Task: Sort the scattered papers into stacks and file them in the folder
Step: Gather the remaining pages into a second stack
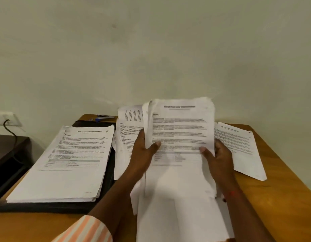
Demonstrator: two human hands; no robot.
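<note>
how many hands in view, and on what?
2: left hand grips the left edge of the raised paper bundle, thumb on its front page; right hand grips the right edge, thumb in front too. Fingers behind are hidden.

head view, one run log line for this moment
step: sorting | left hand, right hand: grip paper sheaf | stack: on black folder | loose sheets: on wooden table

Nothing can be read: the bold headings and body lines on the raised white printed paper sheaf and the flat white paper stack are blurred.
</note>
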